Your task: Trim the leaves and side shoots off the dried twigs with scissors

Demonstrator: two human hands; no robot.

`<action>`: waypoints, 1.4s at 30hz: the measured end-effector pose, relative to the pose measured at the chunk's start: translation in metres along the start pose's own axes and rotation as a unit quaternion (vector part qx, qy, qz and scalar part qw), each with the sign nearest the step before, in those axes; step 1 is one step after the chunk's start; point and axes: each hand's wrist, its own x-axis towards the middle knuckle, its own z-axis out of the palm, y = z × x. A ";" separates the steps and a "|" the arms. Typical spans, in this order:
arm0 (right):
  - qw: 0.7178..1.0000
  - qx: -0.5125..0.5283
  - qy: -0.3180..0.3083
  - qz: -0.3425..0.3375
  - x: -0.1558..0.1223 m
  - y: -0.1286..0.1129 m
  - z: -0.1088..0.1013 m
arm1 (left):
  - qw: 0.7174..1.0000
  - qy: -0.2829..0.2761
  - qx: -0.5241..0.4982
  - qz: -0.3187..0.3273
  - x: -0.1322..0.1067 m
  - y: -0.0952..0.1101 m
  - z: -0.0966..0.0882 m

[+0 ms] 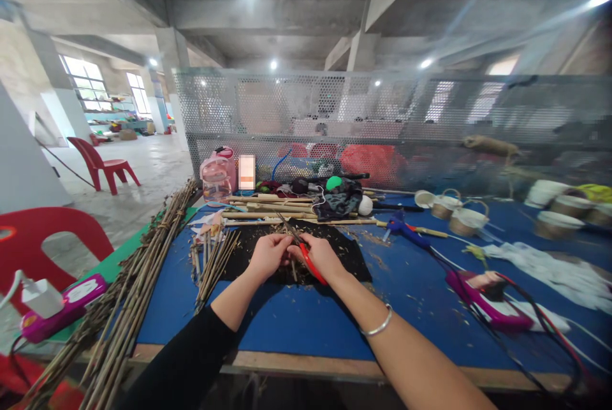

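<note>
Red-handled scissors (308, 261) are gripped in my right hand (326, 258), their blades pointing up and away to the left. Close beside it, my left hand (268, 258) is pinched shut on a thin twig (294, 271), part of which shows below the fingers. Both hands are over a black cloth (352, 258) strewn with pale chips. Left of the cloth lies a small group of short cut sticks (217, 268). The twig's upper part is hidden by the fingers.
A long bundle of twigs (143, 282) lies along the left side. Bamboo poles (268, 207) and a black bag (337, 201) are behind the cloth. To the right are a blue glue gun (406, 228), small baskets (468, 221), white gloves (549, 270) and a purple power strip (492, 305) with cables.
</note>
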 end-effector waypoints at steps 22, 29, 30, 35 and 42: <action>1.000 -0.019 0.001 0.002 -0.003 -0.008 -0.003 | 0.998 -0.006 0.040 0.052 0.002 -0.002 -0.003; 0.998 -0.061 -0.001 0.003 -0.002 -0.006 -0.003 | 0.998 0.031 0.033 0.053 0.004 -0.006 -0.007; 0.998 -0.070 -0.002 -0.004 -0.002 -0.007 -0.004 | 0.997 0.039 0.038 0.060 0.004 -0.006 -0.007; 0.998 -0.058 0.002 -0.030 -0.003 -0.009 -0.001 | 0.992 0.071 0.069 0.080 0.004 -0.005 -0.008; 0.999 -0.018 0.025 -0.011 -0.002 -0.006 0.002 | 0.997 0.058 0.021 0.040 0.002 -0.002 -0.005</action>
